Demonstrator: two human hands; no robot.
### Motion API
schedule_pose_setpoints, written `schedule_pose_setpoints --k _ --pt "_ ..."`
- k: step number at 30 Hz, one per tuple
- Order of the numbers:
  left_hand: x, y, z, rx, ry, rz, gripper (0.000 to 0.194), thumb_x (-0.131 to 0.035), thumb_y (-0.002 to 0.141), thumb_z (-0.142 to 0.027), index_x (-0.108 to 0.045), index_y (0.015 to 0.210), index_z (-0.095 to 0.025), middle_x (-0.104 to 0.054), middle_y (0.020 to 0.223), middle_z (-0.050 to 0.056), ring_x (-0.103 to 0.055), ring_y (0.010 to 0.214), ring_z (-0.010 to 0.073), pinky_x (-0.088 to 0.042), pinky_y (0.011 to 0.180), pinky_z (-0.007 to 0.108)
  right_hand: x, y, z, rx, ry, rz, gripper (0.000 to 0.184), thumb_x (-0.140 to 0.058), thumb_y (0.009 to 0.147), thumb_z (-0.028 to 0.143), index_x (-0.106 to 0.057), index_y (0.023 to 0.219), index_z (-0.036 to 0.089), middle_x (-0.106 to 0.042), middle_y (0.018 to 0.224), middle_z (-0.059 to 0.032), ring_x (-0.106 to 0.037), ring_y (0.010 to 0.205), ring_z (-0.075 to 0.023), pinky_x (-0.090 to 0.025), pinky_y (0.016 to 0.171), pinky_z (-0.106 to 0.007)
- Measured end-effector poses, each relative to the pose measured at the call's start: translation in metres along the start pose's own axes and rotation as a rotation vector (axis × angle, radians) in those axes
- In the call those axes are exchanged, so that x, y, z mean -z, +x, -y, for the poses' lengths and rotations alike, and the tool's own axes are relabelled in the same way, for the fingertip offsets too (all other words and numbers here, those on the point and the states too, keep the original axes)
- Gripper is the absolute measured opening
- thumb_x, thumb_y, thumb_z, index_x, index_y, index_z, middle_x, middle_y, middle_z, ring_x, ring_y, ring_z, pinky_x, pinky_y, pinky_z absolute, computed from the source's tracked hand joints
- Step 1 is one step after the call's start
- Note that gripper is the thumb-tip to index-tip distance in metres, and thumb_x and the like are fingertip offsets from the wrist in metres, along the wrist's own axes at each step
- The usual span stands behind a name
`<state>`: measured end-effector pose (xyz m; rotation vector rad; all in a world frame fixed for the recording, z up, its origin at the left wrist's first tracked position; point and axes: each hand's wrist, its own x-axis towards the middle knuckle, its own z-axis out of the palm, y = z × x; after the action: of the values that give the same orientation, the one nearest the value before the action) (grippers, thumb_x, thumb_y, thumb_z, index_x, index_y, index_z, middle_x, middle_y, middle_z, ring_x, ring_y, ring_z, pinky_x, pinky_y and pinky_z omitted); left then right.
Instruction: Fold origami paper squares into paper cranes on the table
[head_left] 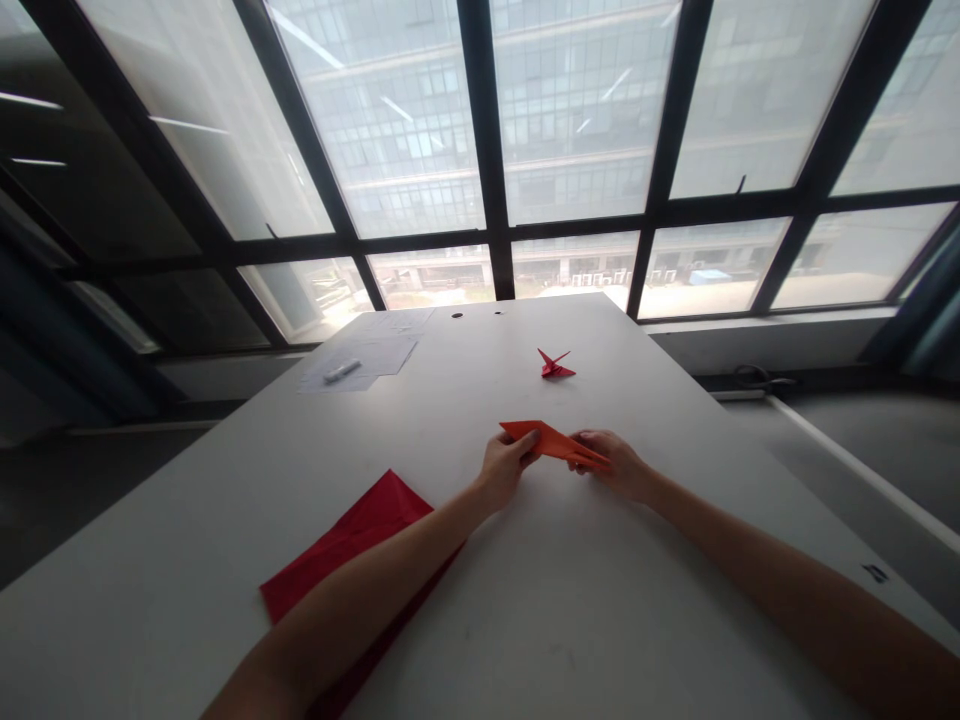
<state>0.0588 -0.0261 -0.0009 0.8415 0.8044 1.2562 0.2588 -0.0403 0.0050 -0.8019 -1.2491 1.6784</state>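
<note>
An orange piece of folded paper (553,440) is held between my two hands, a little above the white table (480,620). My left hand (508,466) pinches its wider left part, thumb on top. Around the narrow right end, which splits into thin points, my right hand (611,464) is closed; some of its fingers are hidden behind the paper. A red origami crane (556,367) stands on the table beyond my hands. Under my left forearm lies red paper (352,540), partly covered by the arm.
White sheets of paper (382,352) lie at the far left of the table, with a white marker-like stick (343,371) on them. A small dark mark (875,573) is near the right edge. Tall windows (420,120) rise behind the table.
</note>
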Motion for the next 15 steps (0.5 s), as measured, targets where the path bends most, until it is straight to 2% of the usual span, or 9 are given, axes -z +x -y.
schedule_pose_setpoints --k 2,4,6,8,12,15 --pt "0.001 0.002 0.000 -0.026 -0.042 -0.048 0.036 -0.086 0.063 -0.030 -0.072 0.089 -0.011 -0.072 0.092 0.009 -0.066 0.085 0.0191 -0.050 0.084 0.033 -0.001 -0.001 0.001 0.024 -0.027 -0.004 0.034 -0.071 0.073 0.035 -0.071 0.102 0.017 -0.071 0.086 -0.0077 -0.061 0.069 -0.0164 -0.044 0.060 -0.026" --pt "0.001 0.002 0.000 -0.051 -0.062 -0.076 0.034 -0.087 0.063 -0.030 -0.072 0.087 -0.011 -0.072 0.091 0.008 -0.066 0.086 0.0185 -0.050 0.085 0.033 -0.005 -0.003 -0.001 0.068 -0.136 -0.009 0.038 -0.077 0.070 0.033 -0.071 0.104 0.019 -0.071 0.096 -0.0083 -0.061 0.072 -0.0165 -0.044 0.060 -0.026" --pt "0.000 0.001 0.000 -0.076 -0.055 -0.072 0.033 -0.086 0.063 -0.029 -0.072 0.087 -0.011 -0.072 0.091 0.008 -0.066 0.087 0.0193 -0.050 0.087 0.034 -0.009 -0.004 -0.004 0.120 -0.247 -0.039 0.032 -0.078 0.070 0.038 -0.073 0.095 0.017 -0.071 0.088 -0.0076 -0.058 0.068 -0.0156 -0.043 0.058 -0.026" --pt "-0.002 -0.001 0.001 -0.096 -0.031 -0.047 0.032 -0.086 0.063 -0.028 -0.072 0.086 -0.012 -0.072 0.090 0.007 -0.066 0.088 0.0207 -0.050 0.088 0.036 -0.010 -0.002 -0.009 0.158 -0.264 -0.111 0.030 -0.076 0.072 0.042 -0.074 0.084 0.015 -0.067 0.074 -0.0050 -0.054 0.062 -0.0139 -0.040 0.055 -0.026" --pt "-0.005 -0.007 0.001 -0.081 0.013 0.067 0.028 -0.086 0.063 -0.025 -0.071 0.084 -0.014 -0.072 0.087 0.006 -0.066 0.088 0.0209 -0.049 0.090 0.038 0.000 0.006 -0.015 0.174 -0.098 -0.278 0.029 -0.077 0.070 0.044 -0.069 0.072 0.016 -0.061 0.065 -0.0016 -0.050 0.058 -0.0120 -0.037 0.053 -0.026" --pt "-0.003 -0.008 -0.002 -0.028 -0.046 0.208 0.032 -0.077 0.075 -0.041 -0.071 0.088 -0.013 -0.071 0.095 0.009 -0.065 0.092 0.0217 -0.049 0.090 0.038 0.009 0.012 -0.015 0.171 0.045 -0.379 0.029 -0.076 0.071 0.045 -0.067 0.079 0.018 -0.062 0.071 -0.0009 -0.053 0.063 -0.0128 -0.039 0.053 -0.024"
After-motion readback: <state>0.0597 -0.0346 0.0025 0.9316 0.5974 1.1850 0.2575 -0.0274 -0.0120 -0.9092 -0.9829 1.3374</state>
